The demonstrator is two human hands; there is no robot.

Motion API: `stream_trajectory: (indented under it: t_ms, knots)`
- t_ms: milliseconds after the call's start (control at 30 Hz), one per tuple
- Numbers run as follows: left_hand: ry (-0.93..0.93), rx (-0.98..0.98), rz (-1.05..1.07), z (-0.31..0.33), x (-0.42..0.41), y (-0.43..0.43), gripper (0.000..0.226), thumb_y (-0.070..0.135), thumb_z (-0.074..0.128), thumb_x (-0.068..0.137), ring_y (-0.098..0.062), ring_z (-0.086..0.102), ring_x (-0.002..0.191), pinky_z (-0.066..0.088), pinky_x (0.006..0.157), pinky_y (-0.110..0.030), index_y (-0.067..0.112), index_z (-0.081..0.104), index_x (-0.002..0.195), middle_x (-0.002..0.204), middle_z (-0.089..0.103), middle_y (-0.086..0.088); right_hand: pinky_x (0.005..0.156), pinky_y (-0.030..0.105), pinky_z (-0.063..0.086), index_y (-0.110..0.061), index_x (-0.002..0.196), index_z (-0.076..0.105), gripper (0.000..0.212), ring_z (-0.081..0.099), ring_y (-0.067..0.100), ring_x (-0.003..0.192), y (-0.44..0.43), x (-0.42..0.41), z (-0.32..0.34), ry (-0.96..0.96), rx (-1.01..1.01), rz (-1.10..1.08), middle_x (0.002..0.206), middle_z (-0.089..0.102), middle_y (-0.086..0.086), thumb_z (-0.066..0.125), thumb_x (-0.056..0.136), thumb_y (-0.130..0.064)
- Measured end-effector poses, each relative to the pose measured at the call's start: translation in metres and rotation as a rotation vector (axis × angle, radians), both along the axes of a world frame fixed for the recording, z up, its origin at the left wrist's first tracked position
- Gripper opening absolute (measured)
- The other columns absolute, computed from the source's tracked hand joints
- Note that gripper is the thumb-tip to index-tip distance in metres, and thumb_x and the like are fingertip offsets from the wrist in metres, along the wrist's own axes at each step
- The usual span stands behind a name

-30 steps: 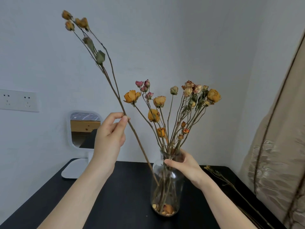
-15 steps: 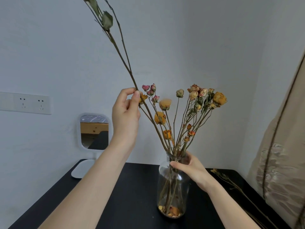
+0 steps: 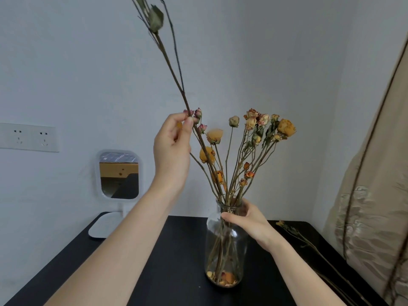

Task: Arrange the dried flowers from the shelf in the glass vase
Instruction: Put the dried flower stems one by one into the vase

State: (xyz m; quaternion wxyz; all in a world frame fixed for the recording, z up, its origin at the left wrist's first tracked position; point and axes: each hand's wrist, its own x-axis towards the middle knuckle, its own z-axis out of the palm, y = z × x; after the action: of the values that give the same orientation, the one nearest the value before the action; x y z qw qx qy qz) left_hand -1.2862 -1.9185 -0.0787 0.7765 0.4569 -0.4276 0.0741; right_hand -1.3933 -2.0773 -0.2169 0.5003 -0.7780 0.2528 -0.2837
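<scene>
The left hand pinches a long dried stem between thumb and fingertips, level with the pink buds of the bunch of dried flowers standing in the glass vase. A second ago this hand was lower and further left of the vase, and the stem's foot hung outside the glass, across its left side. Now the hand is higher and closer to the bunch, and the stem slants down from it into the vase mouth among the other stalks. Its yellow heads, in sight before, now pass beyond the top edge. The right hand grips the vase neck, as earlier. The vase stands on the black table. One loose dried stem lies on the table right of the vase, and a small white mirror stands left of it.
</scene>
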Motion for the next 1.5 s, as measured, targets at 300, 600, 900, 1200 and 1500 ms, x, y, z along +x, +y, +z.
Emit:
stream_trajectory:
  t_ms: [300, 600, 900, 1200, 1500]
  knots:
    - [-0.177, 0.179, 0.200, -0.035, 0.003, -0.020, 0.004, 0.025, 0.059, 0.089, -0.003, 0.045, 0.050, 0.040, 0.056, -0.007, 0.025, 0.062, 0.088, 0.045, 0.040, 0.010, 0.096, 0.031, 0.045, -0.031, 0.114, 0.052, 0.047, 0.057, 0.011, 0.107, 0.000, 0.001, 0.000, -0.016, -0.012, 0.017, 0.115, 0.062, -0.007, 0.075, 0.073, -0.036]
    - [-0.329, 0.327, 0.347, -0.018, 0.005, -0.033, 0.016, 0.026, 0.058, 0.089, -0.009, 0.047, 0.047, 0.036, 0.064, -0.011, 0.016, 0.071, 0.087, 0.044, 0.044, 0.010, 0.092, 0.026, 0.045, -0.026, 0.122, 0.050, 0.057, 0.057, 0.009, 0.107, 0.000, 0.001, -0.002, -0.015, -0.004, 0.014, 0.116, 0.060, -0.007, 0.076, 0.072, -0.038]
    - [-0.281, 0.497, 0.313, -0.002, 0.014, -0.037, 0.020, 0.028, 0.059, 0.088, -0.022, 0.058, 0.065, 0.049, 0.072, -0.030, 0.014, 0.072, 0.094, 0.057, 0.052, 0.004, 0.102, 0.038, 0.044, -0.023, 0.124, 0.050, 0.059, 0.057, 0.014, 0.109, 0.001, 0.001, 0.000, 0.003, -0.014, 0.000, 0.118, 0.061, -0.004, 0.075, 0.072, -0.038]
    - [-0.262, 0.516, 0.388, 0.009, 0.006, -0.047, 0.028, 0.029, 0.064, 0.083, -0.010, 0.052, 0.052, 0.039, 0.053, -0.019, 0.024, 0.057, 0.057, 0.050, 0.050, 0.010, 0.092, 0.027, 0.046, -0.029, 0.119, 0.052, 0.056, 0.058, 0.009, 0.106, -0.001, 0.001, -0.003, -0.004, -0.014, 0.009, 0.114, 0.062, -0.008, 0.076, 0.070, -0.041]
    - [-0.369, 0.650, 0.418, 0.002, -0.003, -0.053, 0.017, 0.025, 0.059, 0.085, -0.022, 0.064, 0.061, 0.048, 0.060, -0.026, 0.014, 0.071, 0.079, 0.059, 0.059, 0.003, 0.086, 0.022, 0.044, -0.040, 0.106, 0.049, 0.047, 0.056, 0.006, 0.104, -0.002, 0.002, -0.003, -0.009, -0.010, 0.003, 0.111, 0.060, -0.013, 0.077, 0.068, -0.044]
